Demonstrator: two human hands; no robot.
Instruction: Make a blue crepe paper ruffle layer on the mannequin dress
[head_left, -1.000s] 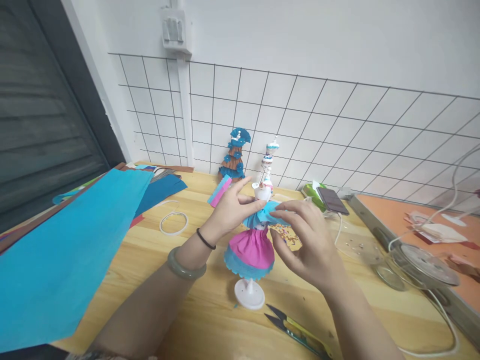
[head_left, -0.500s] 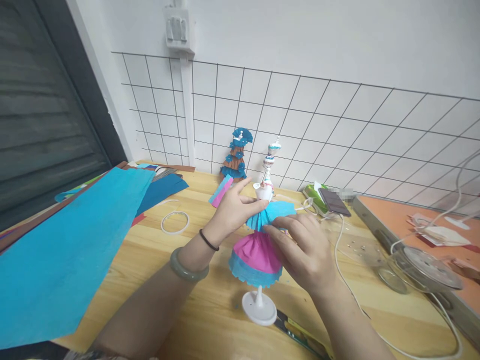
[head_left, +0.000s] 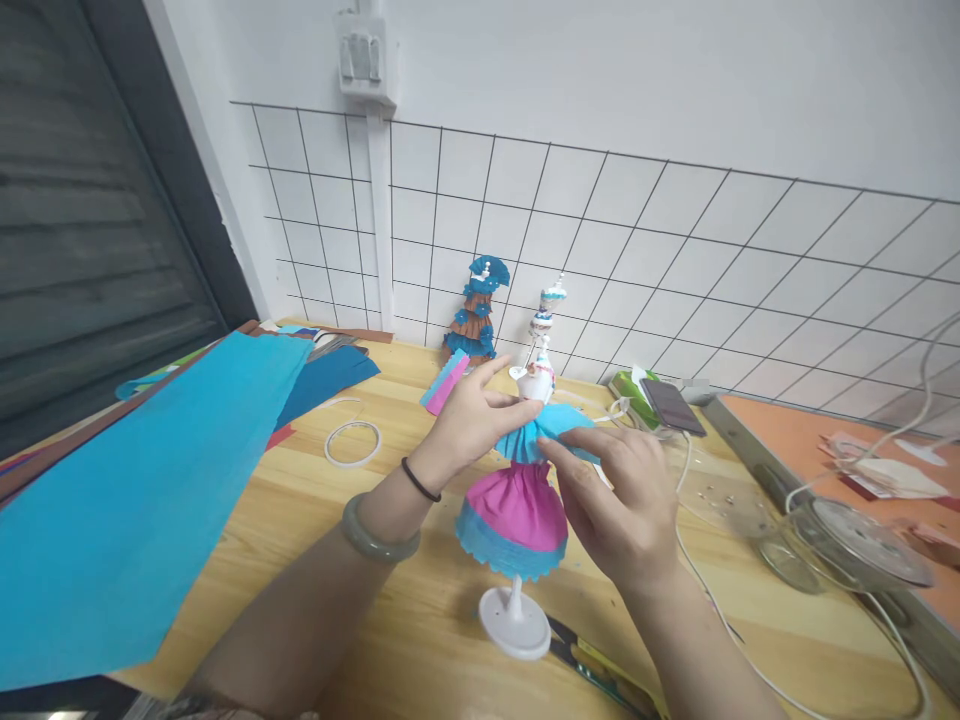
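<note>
A small white figure stand (head_left: pixel 515 622) wears a pink skirt (head_left: pixel 517 505) with a scalloped blue hem. Around its waist, pleated light blue paper (head_left: pixel 551 428) fans out over the pink. My left hand (head_left: pixel 480 408) pinches the top of the pleats just below the white bodice (head_left: pixel 535 383), its thumb on the paper. From the right, my right hand (head_left: pixel 619 480) holds the lower right edge of the blue paper between thumb and fingers. The stand's round base shows below the skirt.
Large light blue paper (head_left: pixel 150 500) covers the left side. A tape ring (head_left: pixel 352 444), a blue and brown ruffled figure (head_left: pixel 475 315) and a pink-blue strip (head_left: pixel 448 382) lie or stand behind. Scissors (head_left: pixel 600 668) are near the base; a phone (head_left: pixel 673 405), cable and clear spool (head_left: pixel 862 540) are right.
The view has shifted slightly. The stand's base has tilted a little toward the front left, and my right hand's fingers have moved slightly up along the blue paper.
</note>
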